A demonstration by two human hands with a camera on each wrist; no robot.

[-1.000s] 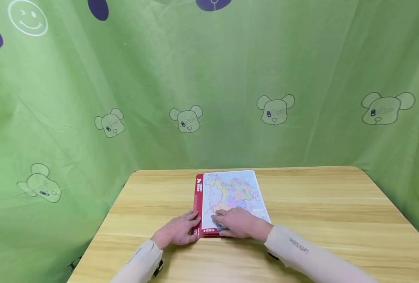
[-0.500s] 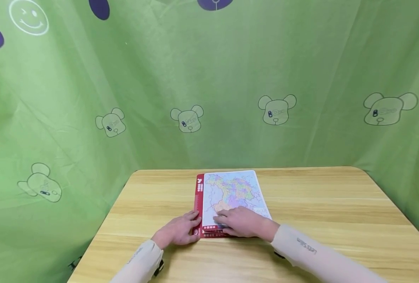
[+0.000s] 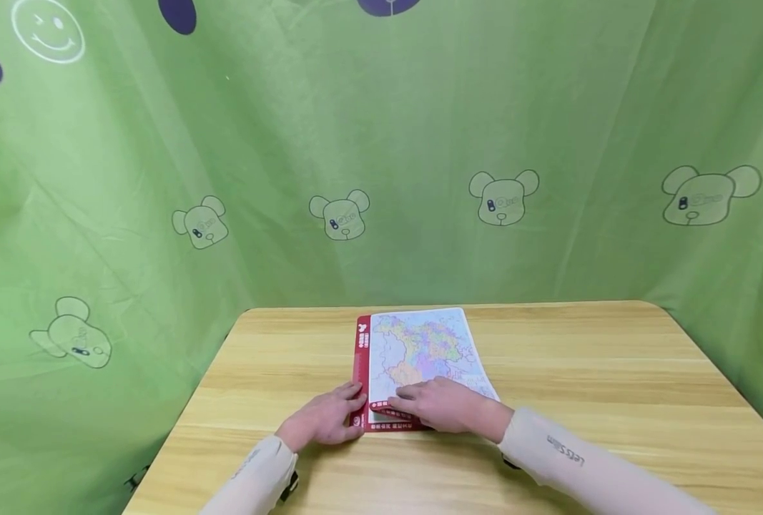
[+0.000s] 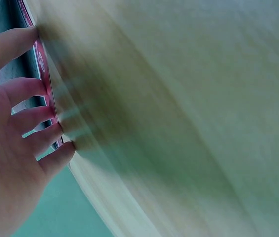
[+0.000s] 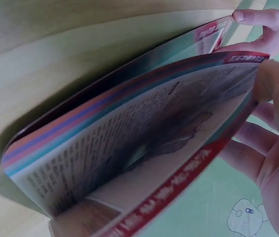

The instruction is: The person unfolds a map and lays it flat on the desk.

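Observation:
A folded map booklet point(image 3: 420, 343) with a coloured map on its top leaf lies on the table, a red strip point(image 3: 360, 365) along its left side. My left hand point(image 3: 330, 418) rests its spread, fairly straight fingers on that strip near the front corner; the fingertips point(image 4: 53, 112) reach the booklet's edge in the left wrist view. With my right hand point(image 3: 445, 405) I pinch the raised near edge of the upper leaves. The right wrist view shows the leaves parted, a printed inner page point(image 5: 99, 148) between them, my right thumb point(image 5: 267, 81) at their edge.
The wooden table point(image 3: 581, 372) extends around the booklet on all sides. Behind and to the left hangs a green curtain point(image 3: 407, 257) printed with bear heads, close to the table's far edge.
The near edge of the top leaves has risen, exposing lower layers with a red printed band. My right hand has shifted slightly to the right, while my left hand stays in place.

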